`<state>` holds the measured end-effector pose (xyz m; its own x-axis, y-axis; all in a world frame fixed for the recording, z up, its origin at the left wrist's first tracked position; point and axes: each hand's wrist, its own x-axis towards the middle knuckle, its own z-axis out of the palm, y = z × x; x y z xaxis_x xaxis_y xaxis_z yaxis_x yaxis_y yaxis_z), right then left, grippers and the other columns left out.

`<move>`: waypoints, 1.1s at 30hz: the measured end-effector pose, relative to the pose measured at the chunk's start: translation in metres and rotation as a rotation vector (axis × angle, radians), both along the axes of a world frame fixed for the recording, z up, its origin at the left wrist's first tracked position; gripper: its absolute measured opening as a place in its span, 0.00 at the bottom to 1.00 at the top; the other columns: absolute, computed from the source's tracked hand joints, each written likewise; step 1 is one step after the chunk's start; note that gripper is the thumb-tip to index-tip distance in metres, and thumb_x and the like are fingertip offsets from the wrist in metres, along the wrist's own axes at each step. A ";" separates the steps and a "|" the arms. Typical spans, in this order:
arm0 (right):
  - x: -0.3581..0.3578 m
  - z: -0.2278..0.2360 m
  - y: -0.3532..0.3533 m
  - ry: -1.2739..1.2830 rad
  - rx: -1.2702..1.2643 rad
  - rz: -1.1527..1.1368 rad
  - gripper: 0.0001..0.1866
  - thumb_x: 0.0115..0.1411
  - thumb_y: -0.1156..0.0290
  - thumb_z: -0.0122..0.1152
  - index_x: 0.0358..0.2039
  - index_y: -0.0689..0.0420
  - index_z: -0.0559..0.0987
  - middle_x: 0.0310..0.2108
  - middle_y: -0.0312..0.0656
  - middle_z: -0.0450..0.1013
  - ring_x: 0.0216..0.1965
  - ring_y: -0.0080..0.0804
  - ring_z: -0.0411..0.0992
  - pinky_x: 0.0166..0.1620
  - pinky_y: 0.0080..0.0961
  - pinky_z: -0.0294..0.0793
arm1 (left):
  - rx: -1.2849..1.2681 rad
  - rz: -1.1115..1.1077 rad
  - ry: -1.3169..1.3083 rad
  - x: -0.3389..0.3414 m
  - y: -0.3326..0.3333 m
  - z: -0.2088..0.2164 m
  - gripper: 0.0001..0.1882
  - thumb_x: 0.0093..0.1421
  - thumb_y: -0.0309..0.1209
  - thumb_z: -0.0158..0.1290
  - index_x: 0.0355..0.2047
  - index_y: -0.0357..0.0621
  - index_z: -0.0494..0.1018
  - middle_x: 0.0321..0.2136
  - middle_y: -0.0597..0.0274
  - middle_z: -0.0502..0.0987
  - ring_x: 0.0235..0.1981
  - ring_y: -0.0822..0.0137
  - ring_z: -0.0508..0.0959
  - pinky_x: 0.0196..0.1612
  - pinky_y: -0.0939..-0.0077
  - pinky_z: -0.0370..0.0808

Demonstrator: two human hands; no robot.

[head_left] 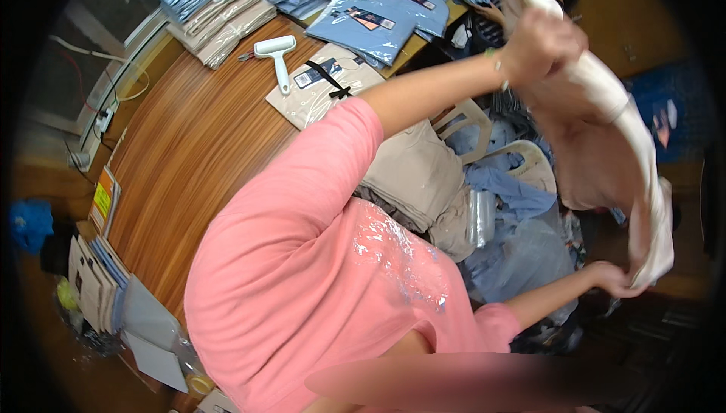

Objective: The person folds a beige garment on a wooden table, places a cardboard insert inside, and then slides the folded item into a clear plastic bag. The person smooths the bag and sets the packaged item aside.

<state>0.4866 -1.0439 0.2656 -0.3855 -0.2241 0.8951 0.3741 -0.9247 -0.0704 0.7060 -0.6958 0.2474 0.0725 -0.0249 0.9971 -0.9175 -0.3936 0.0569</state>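
A long beige garment (563, 144) hangs stretched in the air at the right, blurred by motion in places. My left hand (543, 44) is raised, closed on its upper end. Lower down, my right hand (616, 280) grips the other end near the bottom edge of the cloth. Both arms reach to the right, across my pink shirt (295, 262). Under the left arm, folded beige garments (414, 171) lie piled beside a plastic chair (473, 129).
On the wooden table (174, 141) lie a white lint roller (280, 57) and a bagged beige garment (306, 95). Bagged blue garments (363, 23) and a tall stack (219, 27) sit farther back. Another person's hand (491, 13) is beyond. Clear plastic (522, 258) lies near my right arm.
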 end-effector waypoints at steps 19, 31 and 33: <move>-0.036 -0.316 0.036 1.950 0.249 0.096 0.16 0.53 0.69 0.53 0.42 0.62 0.75 0.37 0.53 0.73 0.39 0.46 0.72 0.44 0.37 0.68 | 0.737 -0.743 1.581 -0.189 0.224 -0.206 0.17 0.51 0.37 0.58 0.35 0.36 0.75 0.29 0.56 0.79 0.30 0.66 0.78 0.34 0.71 0.74; 0.116 -0.143 0.185 1.084 0.456 1.233 0.15 0.61 0.64 0.41 0.40 0.62 0.67 0.36 0.52 0.72 0.38 0.41 0.72 0.44 0.38 0.74 | 0.258 -0.508 1.352 -0.295 0.365 -0.067 0.14 0.50 0.30 0.58 0.20 0.37 0.64 0.25 0.60 0.71 0.26 0.73 0.68 0.30 0.76 0.66; 0.126 -0.103 0.222 1.076 0.335 1.304 0.19 0.61 0.63 0.41 0.48 0.61 0.66 0.36 0.49 0.71 0.39 0.39 0.71 0.47 0.37 0.72 | 0.120 -0.247 1.245 -0.317 0.381 -0.035 0.15 0.49 0.29 0.58 0.17 0.38 0.62 0.24 0.61 0.70 0.26 0.73 0.67 0.30 0.77 0.65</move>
<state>0.6131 -0.8218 0.1626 0.8823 -0.0935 0.4613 0.4659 0.0332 -0.8842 0.3889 -0.3150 0.2120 0.9339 -0.2563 0.2495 -0.3193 -0.2832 0.9044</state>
